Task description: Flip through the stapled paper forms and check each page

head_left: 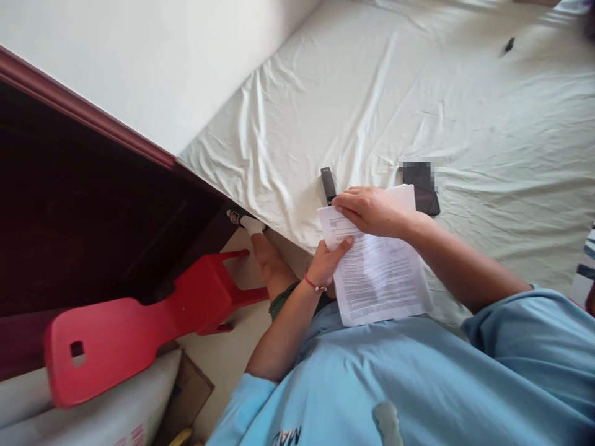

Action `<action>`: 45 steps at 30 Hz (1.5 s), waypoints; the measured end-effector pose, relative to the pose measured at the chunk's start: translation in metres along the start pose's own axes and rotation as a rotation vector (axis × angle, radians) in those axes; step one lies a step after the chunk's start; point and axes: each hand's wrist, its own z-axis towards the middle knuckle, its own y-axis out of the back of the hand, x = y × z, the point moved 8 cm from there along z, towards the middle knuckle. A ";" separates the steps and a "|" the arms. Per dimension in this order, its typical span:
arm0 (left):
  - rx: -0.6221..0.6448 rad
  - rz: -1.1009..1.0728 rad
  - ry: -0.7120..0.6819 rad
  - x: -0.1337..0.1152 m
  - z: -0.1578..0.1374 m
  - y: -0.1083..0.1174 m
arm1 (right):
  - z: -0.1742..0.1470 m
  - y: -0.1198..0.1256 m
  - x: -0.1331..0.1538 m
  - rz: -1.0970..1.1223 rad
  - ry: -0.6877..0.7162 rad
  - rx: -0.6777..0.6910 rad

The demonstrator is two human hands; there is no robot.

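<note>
A printed stack of white papers lies at the near edge of a bed covered by a pale, wrinkled sheet. My left hand pinches the papers' left edge, thumb on top; a red bracelet circles that wrist. My right hand presses down on the top edge of the papers, fingers curled over it. A small black stapler-like object lies on the sheet just beyond my right hand's fingertips.
A dark phone lies on the sheet behind the papers. A small dark item sits far off on the bed. A red plastic chair stands to the left, by dark wooden furniture and a cardboard box.
</note>
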 end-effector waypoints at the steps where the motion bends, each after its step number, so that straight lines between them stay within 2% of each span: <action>1: -0.004 0.002 -0.003 0.000 0.000 0.000 | 0.001 0.000 0.002 0.006 0.029 -0.011; 4: -0.020 0.016 0.005 0.001 -0.001 0.002 | 0.003 0.001 0.007 0.004 0.096 -0.051; 10: -0.054 0.039 -0.024 -0.002 0.002 0.003 | 0.010 -0.008 0.008 -0.006 0.046 -0.036; 12: -0.056 0.048 -0.019 -0.002 0.003 0.004 | 0.011 -0.006 0.013 -0.029 0.092 -0.084; 15: -0.071 0.092 -0.029 -0.004 0.006 0.009 | 0.007 -0.002 0.027 -0.078 0.244 -0.162; 18: -0.059 0.145 -0.060 -0.006 0.007 0.012 | 0.003 -0.009 0.038 -0.127 0.366 -0.098; 21: -0.038 0.142 -0.058 -0.006 0.008 0.011 | 0.005 -0.012 0.039 -0.157 0.375 -0.055; 24: -0.041 0.074 -0.050 -0.006 0.006 0.009 | 0.008 -0.010 0.035 -0.135 0.376 -0.077; 28: -0.017 0.002 -0.013 -0.003 0.002 0.007 | 0.011 0.001 0.013 -0.089 0.210 -0.189; 30: -0.023 -0.005 -0.020 -0.003 0.002 0.009 | 0.012 -0.001 0.004 -0.101 0.130 -0.148; 33: -0.052 -0.027 -0.018 -0.001 0.002 0.010 | 0.014 -0.010 0.002 -0.115 0.087 -0.027; 37: -0.050 -0.056 -0.013 -0.003 0.004 0.007 | 0.016 -0.010 -0.001 -0.107 0.014 0.012; 41: -0.077 -0.050 0.031 0.001 0.008 0.013 | 0.017 -0.011 -0.024 -0.010 -0.111 -0.007; 45: -0.108 -0.051 0.075 0.010 0.015 0.022 | 0.018 -0.032 -0.053 0.045 -0.253 0.095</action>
